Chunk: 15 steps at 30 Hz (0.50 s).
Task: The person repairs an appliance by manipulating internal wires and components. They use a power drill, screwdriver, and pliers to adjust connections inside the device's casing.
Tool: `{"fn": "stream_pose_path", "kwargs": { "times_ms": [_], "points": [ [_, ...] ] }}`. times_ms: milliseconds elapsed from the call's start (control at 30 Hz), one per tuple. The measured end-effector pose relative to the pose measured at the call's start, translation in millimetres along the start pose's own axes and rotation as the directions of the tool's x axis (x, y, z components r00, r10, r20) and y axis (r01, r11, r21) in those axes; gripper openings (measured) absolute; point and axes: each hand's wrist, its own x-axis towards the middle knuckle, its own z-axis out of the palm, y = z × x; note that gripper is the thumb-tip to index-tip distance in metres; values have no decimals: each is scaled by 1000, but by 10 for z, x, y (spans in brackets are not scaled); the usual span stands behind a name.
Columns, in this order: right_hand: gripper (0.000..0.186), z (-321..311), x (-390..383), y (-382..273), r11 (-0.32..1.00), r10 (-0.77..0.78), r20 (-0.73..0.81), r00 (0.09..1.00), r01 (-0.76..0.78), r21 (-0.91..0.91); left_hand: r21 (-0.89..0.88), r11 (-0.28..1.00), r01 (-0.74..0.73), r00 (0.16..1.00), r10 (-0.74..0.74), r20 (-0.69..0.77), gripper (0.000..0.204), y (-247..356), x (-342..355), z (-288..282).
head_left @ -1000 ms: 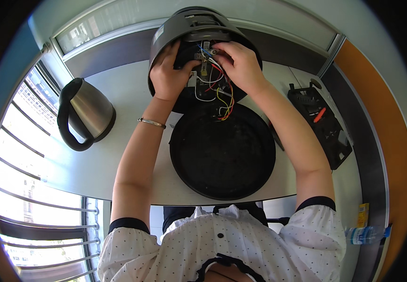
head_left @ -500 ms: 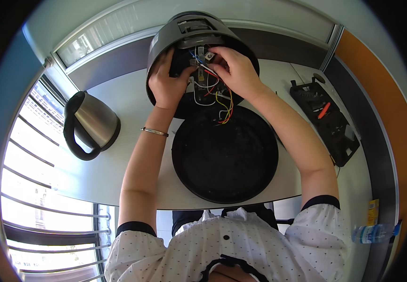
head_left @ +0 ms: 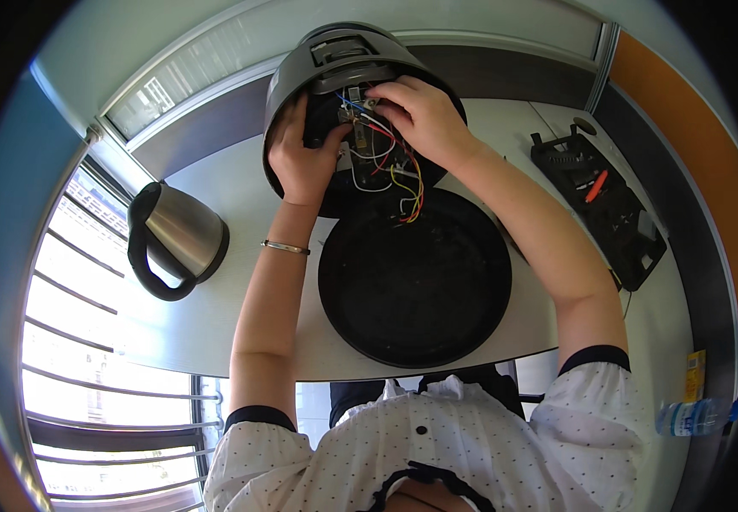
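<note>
A dark grey electric cooker body (head_left: 279,98) lies on its side at the far part of the table, its open underside facing me. Inside, several wires (head_left: 395,158) in red, white, yellow and blue run among metal parts. My left hand (head_left: 302,162) reaches over the lower left rim and grips the body, fingers along the inner wall and thumb near the central parts. With bent fingers, my right hand (head_left: 429,124) pinches a small metal part (head_left: 371,103) beside the wires; the fingertips partly hide it. A round black base cover (head_left: 416,277) lies in front, wire ends hanging over its far edge.
A steel kettle (head_left: 183,235) with a black handle stands at the left. On the right lies an open black tool case (head_left: 616,222) with an orange-red tool (head_left: 596,186). A plastic bottle (head_left: 693,418) and a yellow box (head_left: 695,375) are at the lower right.
My right fingers have shifted slightly left and up and curled closer round the small metal part. My left hand keeps its place on the body. The view has shifted a little.
</note>
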Motion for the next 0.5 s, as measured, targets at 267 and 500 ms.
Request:
{"fn": "stream_pose_path", "kwargs": {
  "times_ms": [267, 500],
  "points": [
    [15, 54, 2, -15, 996, 71, -48, 996, -68, 57, 14, 1000, 21, 1000, -21, -13, 64, 7, -9, 32],
    [17, 43, 42, 18, 996, 45, -25, 999, -43, 74, -18, 1000, 25, 999, -26, -35, 62, 6, 15, 25]
  ]
}}
